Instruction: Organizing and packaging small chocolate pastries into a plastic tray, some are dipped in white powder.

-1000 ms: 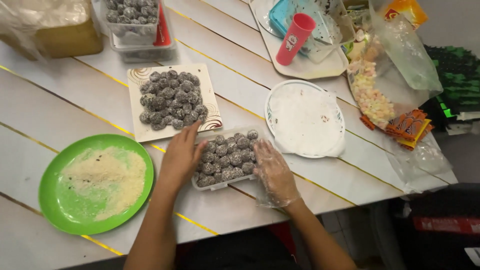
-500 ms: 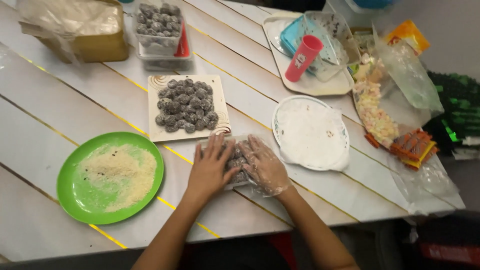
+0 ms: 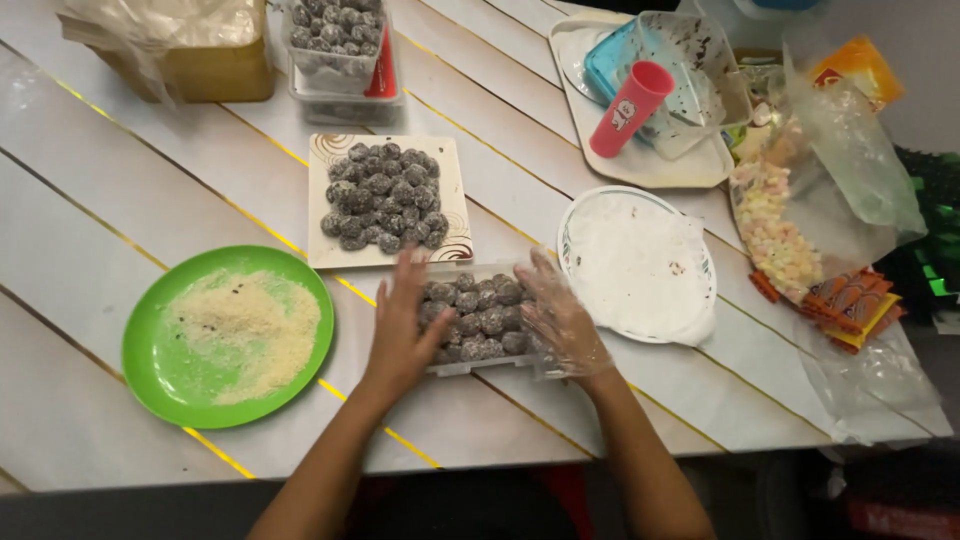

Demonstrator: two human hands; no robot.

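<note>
A clear plastic box (image 3: 478,322) full of dark, crumb-coated balls lies on the white table in front of me. My left hand (image 3: 402,322), bare, presses flat against the box's left side. On the right side rests my right hand (image 3: 558,316), in a thin clear glove. The two hands frame the box between them, fingers stretched forward. Just beyond it, a square white plate (image 3: 387,200) carries a heap of the same dark balls.
A green plate (image 3: 160,360) with pale crumbs sits to the left. To the right is a round white plate (image 3: 640,262). Behind stand stacked clear boxes of balls (image 3: 335,45), a tray (image 3: 660,165) with a red cup (image 3: 631,108), and snack bags (image 3: 800,230).
Both hands have spread apart from the top of the box to its two sides, uncovering the balls inside. The view has also shifted slightly over the table.
</note>
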